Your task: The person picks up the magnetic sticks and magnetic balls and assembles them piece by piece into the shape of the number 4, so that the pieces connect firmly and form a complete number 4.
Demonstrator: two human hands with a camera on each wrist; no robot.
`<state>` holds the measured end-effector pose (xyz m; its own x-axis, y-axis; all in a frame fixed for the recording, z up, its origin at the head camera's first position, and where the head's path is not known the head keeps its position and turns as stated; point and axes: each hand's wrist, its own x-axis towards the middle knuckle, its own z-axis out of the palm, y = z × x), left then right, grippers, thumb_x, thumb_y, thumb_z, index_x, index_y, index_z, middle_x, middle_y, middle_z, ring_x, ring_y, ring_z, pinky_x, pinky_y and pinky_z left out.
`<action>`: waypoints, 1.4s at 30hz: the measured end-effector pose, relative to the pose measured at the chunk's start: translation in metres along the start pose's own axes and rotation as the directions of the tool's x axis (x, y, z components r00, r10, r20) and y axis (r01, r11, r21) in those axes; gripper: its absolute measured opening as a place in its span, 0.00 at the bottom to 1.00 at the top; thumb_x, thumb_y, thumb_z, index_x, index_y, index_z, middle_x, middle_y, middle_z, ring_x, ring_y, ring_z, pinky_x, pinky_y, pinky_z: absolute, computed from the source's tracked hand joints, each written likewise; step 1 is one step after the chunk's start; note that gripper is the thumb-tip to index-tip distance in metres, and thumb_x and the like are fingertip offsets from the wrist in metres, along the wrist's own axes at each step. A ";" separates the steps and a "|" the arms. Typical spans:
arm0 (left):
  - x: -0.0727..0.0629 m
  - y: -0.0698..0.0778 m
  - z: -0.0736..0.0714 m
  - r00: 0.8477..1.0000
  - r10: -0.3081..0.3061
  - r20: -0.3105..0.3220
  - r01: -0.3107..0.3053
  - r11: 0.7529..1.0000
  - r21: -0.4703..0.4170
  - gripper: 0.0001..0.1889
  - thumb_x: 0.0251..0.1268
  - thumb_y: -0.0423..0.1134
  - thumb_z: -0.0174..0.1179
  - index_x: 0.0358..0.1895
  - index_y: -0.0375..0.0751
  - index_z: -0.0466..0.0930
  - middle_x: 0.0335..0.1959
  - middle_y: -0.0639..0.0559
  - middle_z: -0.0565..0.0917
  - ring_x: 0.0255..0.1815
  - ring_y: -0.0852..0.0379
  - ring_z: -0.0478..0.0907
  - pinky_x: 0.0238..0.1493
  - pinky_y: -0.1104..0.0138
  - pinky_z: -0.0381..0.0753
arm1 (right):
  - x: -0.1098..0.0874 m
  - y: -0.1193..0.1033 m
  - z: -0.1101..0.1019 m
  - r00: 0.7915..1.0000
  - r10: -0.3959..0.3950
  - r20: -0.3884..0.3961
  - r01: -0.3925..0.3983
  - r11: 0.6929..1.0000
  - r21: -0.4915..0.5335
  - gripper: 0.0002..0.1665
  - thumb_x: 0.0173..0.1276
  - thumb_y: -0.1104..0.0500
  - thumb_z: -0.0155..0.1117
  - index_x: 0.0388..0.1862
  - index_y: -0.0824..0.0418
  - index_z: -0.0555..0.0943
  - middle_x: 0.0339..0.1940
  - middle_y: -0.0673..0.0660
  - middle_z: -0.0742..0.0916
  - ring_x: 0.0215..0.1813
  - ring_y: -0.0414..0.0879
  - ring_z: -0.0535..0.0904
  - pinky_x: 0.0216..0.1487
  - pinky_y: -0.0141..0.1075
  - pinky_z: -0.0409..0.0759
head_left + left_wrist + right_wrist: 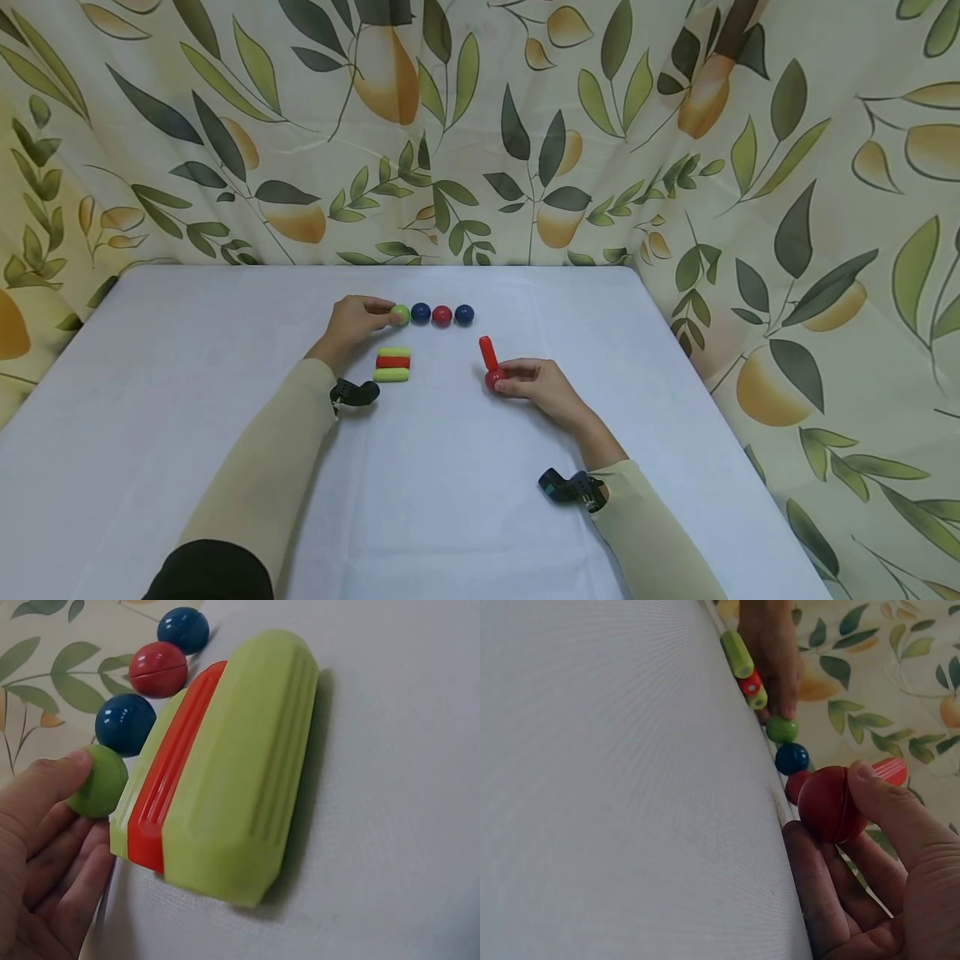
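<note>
Left sleeve (258, 467) is seen nearest; by the left hand (352, 327), a green ball (401, 315) is pinched between thumb and fingers. Green-red-green bars (392, 363) are laid side by side, long axes left-right, below a row continued by blue (421, 314), red (442, 316), blue balls (464, 315). By the right hand (547, 389), another red ball (494, 380) is gripped at thumb and fingertips, its red stick (487, 353) pointed away, tilted slightly left.
</note>
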<state>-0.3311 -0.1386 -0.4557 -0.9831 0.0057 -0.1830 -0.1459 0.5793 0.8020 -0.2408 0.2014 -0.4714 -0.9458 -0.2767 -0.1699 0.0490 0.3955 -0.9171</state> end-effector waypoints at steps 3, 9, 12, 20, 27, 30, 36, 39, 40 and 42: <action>-0.001 0.000 -0.001 1.000 -0.017 0.004 0.017 1.000 -0.015 0.28 0.56 0.55 0.71 0.59 0.47 0.82 0.57 0.46 0.83 0.57 0.49 0.76 0.58 0.58 0.76 | 0.000 0.000 0.000 1.000 0.009 -0.001 -0.009 1.000 0.005 0.27 0.57 0.49 0.77 0.54 0.57 0.84 0.48 0.54 0.89 0.55 0.46 0.81 0.56 0.38 0.78; -0.003 0.000 -0.005 1.000 -0.026 0.010 0.026 0.998 -0.065 0.27 0.57 0.53 0.71 0.59 0.47 0.82 0.55 0.48 0.84 0.48 0.51 0.82 0.54 0.60 0.79 | 0.001 0.001 0.000 1.000 0.011 -0.003 -0.011 1.000 -0.006 0.28 0.57 0.49 0.76 0.55 0.58 0.84 0.49 0.54 0.89 0.56 0.47 0.81 0.56 0.38 0.78; -0.005 0.001 -0.006 1.000 -0.020 0.011 0.021 0.997 -0.068 0.27 0.57 0.53 0.70 0.59 0.47 0.82 0.55 0.48 0.84 0.47 0.51 0.82 0.51 0.61 0.80 | 0.001 0.000 0.000 1.000 0.011 -0.002 -0.011 1.000 -0.010 0.28 0.57 0.49 0.76 0.55 0.58 0.84 0.49 0.55 0.89 0.56 0.47 0.81 0.55 0.38 0.79; -0.009 0.004 -0.010 0.999 -0.026 0.023 0.027 0.996 -0.080 0.26 0.59 0.53 0.69 0.60 0.49 0.81 0.58 0.48 0.82 0.53 0.51 0.78 0.53 0.62 0.79 | 0.001 -0.001 0.002 1.000 0.022 0.000 -0.022 1.000 -0.012 0.28 0.58 0.48 0.75 0.56 0.57 0.84 0.50 0.55 0.88 0.57 0.48 0.80 0.58 0.41 0.78; -0.009 0.011 -0.010 0.999 0.034 0.008 -0.033 0.997 -0.066 0.28 0.57 0.56 0.70 0.59 0.50 0.82 0.56 0.49 0.83 0.55 0.51 0.77 0.53 0.61 0.79 | -0.001 -0.001 0.000 1.000 0.028 -0.005 -0.028 0.999 -0.020 0.28 0.59 0.47 0.75 0.56 0.56 0.83 0.52 0.55 0.87 0.59 0.49 0.78 0.59 0.41 0.77; -0.008 0.014 -0.009 0.998 0.059 0.016 -0.058 0.997 -0.058 0.29 0.55 0.57 0.71 0.59 0.49 0.83 0.55 0.49 0.84 0.57 0.50 0.76 0.54 0.60 0.78 | -0.003 -0.001 -0.001 0.999 0.030 -0.018 -0.030 0.999 -0.022 0.27 0.59 0.48 0.75 0.56 0.57 0.83 0.52 0.55 0.87 0.59 0.48 0.78 0.57 0.39 0.77; -0.011 0.023 -0.006 0.997 0.070 0.031 -0.067 0.995 -0.074 0.28 0.55 0.56 0.71 0.58 0.49 0.83 0.54 0.49 0.85 0.60 0.50 0.75 0.59 0.57 0.76 | -0.003 -0.003 0.000 1.000 0.008 0.003 -0.007 1.000 -0.012 0.29 0.60 0.48 0.74 0.57 0.59 0.83 0.52 0.57 0.87 0.58 0.50 0.78 0.56 0.38 0.78; -0.013 0.028 -0.005 0.996 0.077 0.034 -0.073 0.993 -0.088 0.27 0.55 0.55 0.71 0.58 0.49 0.83 0.54 0.49 0.85 0.60 0.50 0.75 0.60 0.57 0.75 | -0.002 -0.003 0.000 1.000 0.007 0.003 -0.007 1.000 -0.014 0.28 0.60 0.48 0.74 0.57 0.59 0.83 0.52 0.57 0.87 0.58 0.49 0.78 0.56 0.38 0.78; -0.014 0.029 -0.004 0.996 0.083 0.035 -0.080 0.993 -0.086 0.27 0.56 0.55 0.71 0.58 0.49 0.83 0.54 0.49 0.85 0.60 0.50 0.75 0.60 0.56 0.75 | -0.002 -0.003 0.001 1.000 0.009 0.003 -0.009 1.000 -0.011 0.28 0.60 0.48 0.74 0.57 0.59 0.83 0.52 0.56 0.87 0.58 0.49 0.78 0.56 0.38 0.78; -0.015 0.032 -0.003 0.995 0.097 0.033 -0.094 0.992 -0.085 0.26 0.56 0.54 0.71 0.58 0.50 0.83 0.54 0.49 0.85 0.60 0.50 0.76 0.61 0.56 0.75 | -0.002 -0.003 0.001 1.000 0.012 0.002 -0.012 1.000 -0.009 0.27 0.60 0.48 0.74 0.57 0.58 0.83 0.51 0.56 0.88 0.58 0.48 0.78 0.55 0.37 0.78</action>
<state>-0.3215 -0.1225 -0.4255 -0.9884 0.0891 -0.1234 -0.0620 0.5046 0.8611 -0.2387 0.2000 -0.4686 -0.9447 -0.2733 -0.1813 0.0573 0.4066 -0.9118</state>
